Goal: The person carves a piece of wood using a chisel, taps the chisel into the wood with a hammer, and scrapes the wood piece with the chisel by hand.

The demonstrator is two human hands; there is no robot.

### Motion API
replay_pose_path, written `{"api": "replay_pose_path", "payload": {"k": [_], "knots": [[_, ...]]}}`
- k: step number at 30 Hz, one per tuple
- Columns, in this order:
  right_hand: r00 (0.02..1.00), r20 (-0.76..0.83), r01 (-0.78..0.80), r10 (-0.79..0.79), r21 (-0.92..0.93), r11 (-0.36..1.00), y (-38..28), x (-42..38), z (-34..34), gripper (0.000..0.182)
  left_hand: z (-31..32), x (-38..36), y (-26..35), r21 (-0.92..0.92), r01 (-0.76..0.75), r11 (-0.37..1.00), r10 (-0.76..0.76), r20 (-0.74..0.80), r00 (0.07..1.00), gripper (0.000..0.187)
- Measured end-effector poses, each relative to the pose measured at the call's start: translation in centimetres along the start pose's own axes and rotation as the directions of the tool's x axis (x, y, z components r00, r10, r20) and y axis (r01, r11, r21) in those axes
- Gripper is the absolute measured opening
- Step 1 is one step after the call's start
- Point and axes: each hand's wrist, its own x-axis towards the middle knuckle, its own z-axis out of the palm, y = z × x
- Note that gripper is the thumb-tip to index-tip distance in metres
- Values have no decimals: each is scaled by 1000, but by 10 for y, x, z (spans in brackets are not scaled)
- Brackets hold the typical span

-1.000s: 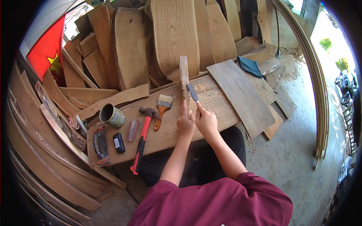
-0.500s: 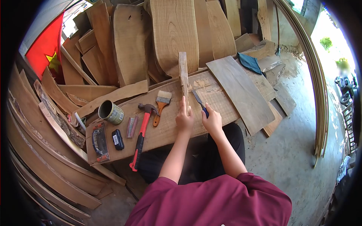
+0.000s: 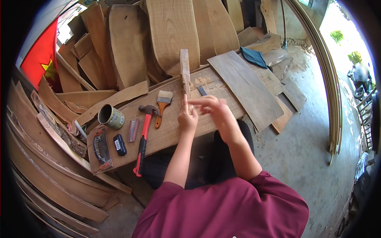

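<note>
My left hand (image 3: 187,119) is closed round the lower end of a narrow wood strip (image 3: 185,69), its index finger stretched along the side. The strip stands on edge over the workbench board (image 3: 170,115). Fingers stretched to the left, my right hand (image 3: 216,109) is slightly blurred and reaches across beside my left hand and the strip. Just beyond it, a chisel (image 3: 203,91) shows only its blade on the board; the handle is hidden by my right hand. Wood shavings (image 3: 208,82) are scattered near the blade.
Left of my hands are a brush (image 3: 162,105), a claw hammer (image 3: 145,133), a sanding block (image 3: 134,129), a black case (image 3: 120,144), a hand sander (image 3: 102,148) and a tin can (image 3: 111,117). A grey panel (image 3: 248,89) lies right, planks (image 3: 172,35) behind.
My right hand has loosened from the chisel and moved up and left toward the strip, its fingers now stretched out. The chisel stays on the board. The view has shifted slightly.
</note>
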Motion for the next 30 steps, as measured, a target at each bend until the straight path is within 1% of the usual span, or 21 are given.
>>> {"api": "replay_pose_path", "payload": {"k": [1, 2, 3, 4, 5, 6, 8, 9, 11, 12, 14, 16, 22, 24, 28, 30], "knots": [[992, 122, 2, -43, 318, 948, -37, -5, 17, 101, -7, -1, 10, -107, 81, 991, -78, 38, 996, 60], [958, 218, -12, -186, 679, 734, -66, -15, 33, 109, -13, -2, 20, -208, 167, 964, -155, 75, 985, 61], [897, 302, -6, -324, 739, 673, -87, -21, 41, 115, -13, 0, 20, -69, 100, 993, -97, 43, 994, 60], [853, 315, -1, -415, 797, 603, -102, -25, 48, 114, -10, 5, 15, 74, 31, 997, -33, 23, 999, 60], [835, 284, 26, -472, 836, 549, -114, -30, 55, 113, -10, 5, 15, 104, 27, 994, -30, 24, 999, 59], [820, 250, 56, -515, 860, 507, -124, -34, 61, 112, -10, 6, 15, 115, 32, 993, -38, 47, 998, 59], [811, 185, 111, -554, 882, 458, -134, -39, 68, 111, -5, 6, 11, 117, -57, 992, 68, -95, 993, 59], [816, 164, 128, -554, 883, 451, -136, -41, 71, 110, -4, 6, 9, 123, -49, 991, 59, -78, 995, 59], [826, 121, 161, -551, 886, 435, -138, -45, 75, 108, -5, 7, 10, 106, -100, 989, 113, -124, 986, 59], [829, 102, 173, -549, 888, 427, -138, -47, 76, 107, -5, 8, 10, 113, -94, 989, 106, -112, 988, 59], [842, 73, 190, -535, 888, 420, -138, -48, 77, 106, -5, 8, 11, 116, -114, 987, 129, -135, 982, 59], [852, 47, 206, -522, 885, 417, -137, -49, 78, 104, -5, 8, 11, 115, -95, 989, 108, -112, 988, 59], [870, 12, 227, -492, 877, 424, -138, -51, 76, 99, -7, 8, 13, 124, -97, 988, 110, -110, 988, 60], [874, 11, 230, -486, 871, 433, -139, -50, 75, 98, -12, 7, 18, 112, -35, 993, 35, 6, 999, 63], [877, -3, 246, -480, 861, 445, -138, -51, 72, 95, -10, 7, 16, 119, -58, 991, 60, -11, 998, 63], [877, -14, 258, -480, 857, 446, -138, -52, 73, 93, -12, 7, 19, 115, -5, 993, 2, 22, 1000, 63]]}}
